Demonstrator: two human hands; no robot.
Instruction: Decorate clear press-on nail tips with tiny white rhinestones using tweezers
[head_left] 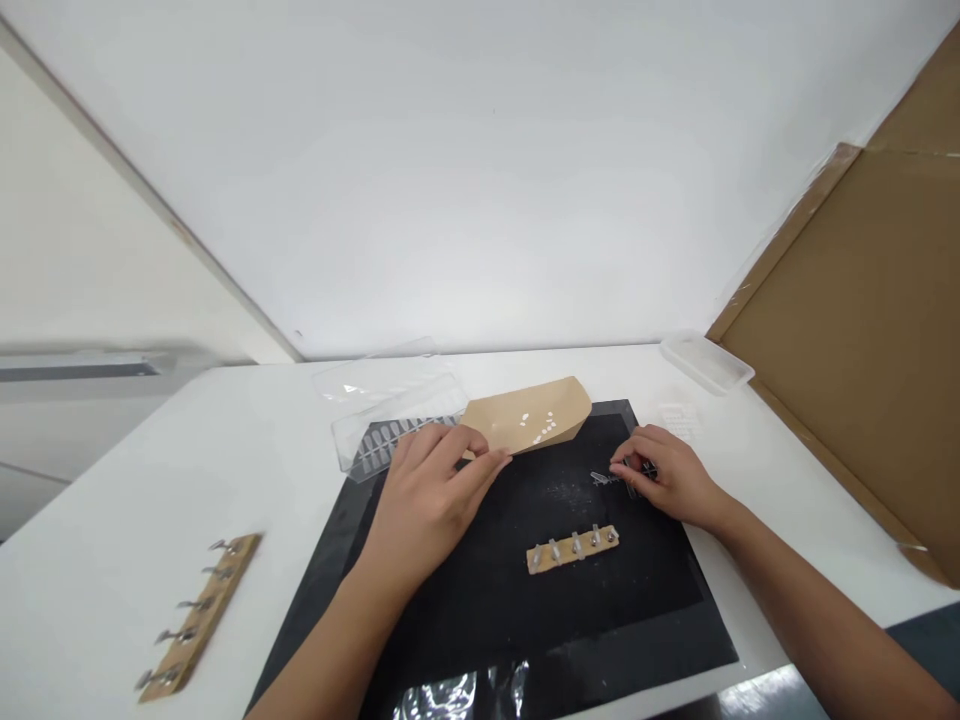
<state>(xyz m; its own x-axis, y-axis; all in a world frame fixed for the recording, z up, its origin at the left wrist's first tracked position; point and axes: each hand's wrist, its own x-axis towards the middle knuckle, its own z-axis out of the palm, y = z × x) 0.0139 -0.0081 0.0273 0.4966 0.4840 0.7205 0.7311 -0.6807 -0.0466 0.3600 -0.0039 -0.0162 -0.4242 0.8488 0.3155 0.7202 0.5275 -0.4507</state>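
Observation:
My left hand (pixel 439 490) is over the back left of the black mat (pixel 480 600), its thumb and index fingertip pressed together at the front edge of a tan paper tray (pixel 495 415); anything between them is too small to make out. White bits lie in the tray. At the mat's right, my right hand (pixel 664 475) has its fingers closed around a clear plastic sprue (pixel 604 479). In front, a short wooden strip (pixel 559 560) carries several upright clear pieces. Clear nail-shaped tips (pixel 379 442) lie in a transparent case behind my left hand.
Another wooden strip (pixel 202 620) with metal pegs lies on the white table at the left. Transparent lids (pixel 375 375) are at the back. A translucent box (pixel 705 362) stands back right, beside a cardboard panel (pixel 862 330).

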